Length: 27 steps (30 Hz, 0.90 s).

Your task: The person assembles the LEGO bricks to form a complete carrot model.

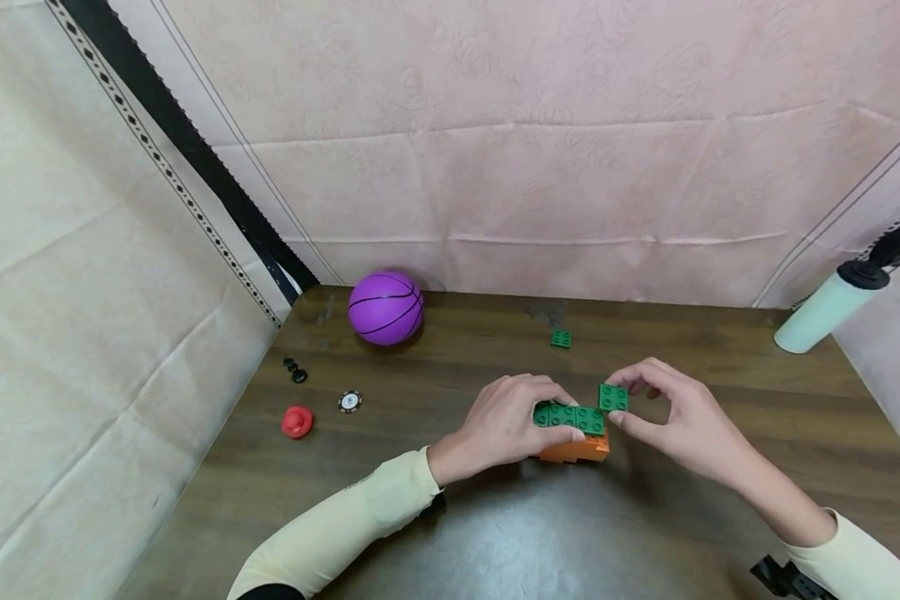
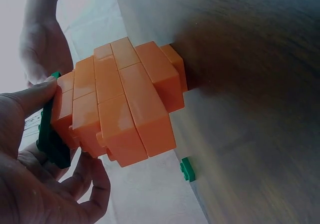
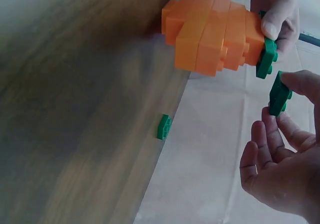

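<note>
A stacked structure of orange toy bricks [image 2: 120, 93], narrow at its foot and wider in the middle, stands on the table with green bricks [image 1: 562, 416] across its top. My left hand [image 1: 506, 417] grips it near the top, thumb on the near side and fingers behind. Between thumb and fingertips my right hand [image 1: 678, 417] pinches a small green brick [image 3: 279, 94] with studs. That brick is just right of the green top layer, apart from it in the right wrist view. Another small green brick [image 1: 561, 338] lies on the table behind the structure.
On the left of the wooden table [image 1: 465, 533] are a purple ball [image 1: 386, 307], a poker chip [image 1: 350, 402], a red round object [image 1: 297, 422] and small black pieces [image 1: 296, 371]. A mint bottle [image 1: 825, 312] stands at the right back. Pale cloth [image 1: 532, 167] hangs behind.
</note>
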Tool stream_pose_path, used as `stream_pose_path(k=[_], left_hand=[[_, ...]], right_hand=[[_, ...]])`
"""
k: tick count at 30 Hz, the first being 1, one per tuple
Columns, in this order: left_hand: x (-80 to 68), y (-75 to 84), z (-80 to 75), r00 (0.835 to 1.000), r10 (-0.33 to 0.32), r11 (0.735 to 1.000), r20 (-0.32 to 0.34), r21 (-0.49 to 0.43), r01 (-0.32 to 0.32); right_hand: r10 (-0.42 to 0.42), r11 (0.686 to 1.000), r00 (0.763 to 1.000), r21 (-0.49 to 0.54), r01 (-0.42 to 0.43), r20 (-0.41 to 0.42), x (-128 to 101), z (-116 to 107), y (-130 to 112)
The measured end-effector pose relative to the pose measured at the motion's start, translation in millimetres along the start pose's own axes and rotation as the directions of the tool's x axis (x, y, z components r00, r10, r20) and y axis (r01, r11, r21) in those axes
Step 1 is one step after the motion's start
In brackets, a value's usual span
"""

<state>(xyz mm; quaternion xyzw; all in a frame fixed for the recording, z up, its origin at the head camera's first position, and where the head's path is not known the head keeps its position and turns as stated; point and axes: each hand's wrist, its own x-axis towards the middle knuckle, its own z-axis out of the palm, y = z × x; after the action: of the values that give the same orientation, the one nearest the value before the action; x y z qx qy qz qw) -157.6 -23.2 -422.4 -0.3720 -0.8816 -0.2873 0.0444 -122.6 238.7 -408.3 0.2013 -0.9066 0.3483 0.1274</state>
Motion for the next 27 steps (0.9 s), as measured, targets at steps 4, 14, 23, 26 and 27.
stream_pose_path(k=[4,14,23,26,27], left_hand=[[0.8,-0.6,-0.8,1.000,0.010,1.000,-0.005,-0.014,-0.010],[-3.6,-2.9,-2.5,1.000,0.006,1.000,0.004,0.003,-0.006],[-0.3,-0.1,-1.9,1.000,0.020,1.000,-0.002,0.020,-0.020],[1.0,0.1,-2.0,1.000,0.025,0.999,-0.001,0.024,-0.025],[1.3,0.2,-2.0,1.000,0.026,0.999,0.000,0.023,-0.026]], right_hand=[[-0.011,1.000,1.000,0.023,0.011,0.019,-4,3,-1],[-0.070,0.996,0.996,0.055,0.067,0.059,-8,12,-4],[-0.003,0.999,0.998,0.033,0.001,0.063,-11,10,-3],[0.013,0.999,0.998,0.035,-0.016,0.067,-11,10,-1],[0.015,0.999,0.998,0.036,-0.017,0.067,-12,10,-1]])
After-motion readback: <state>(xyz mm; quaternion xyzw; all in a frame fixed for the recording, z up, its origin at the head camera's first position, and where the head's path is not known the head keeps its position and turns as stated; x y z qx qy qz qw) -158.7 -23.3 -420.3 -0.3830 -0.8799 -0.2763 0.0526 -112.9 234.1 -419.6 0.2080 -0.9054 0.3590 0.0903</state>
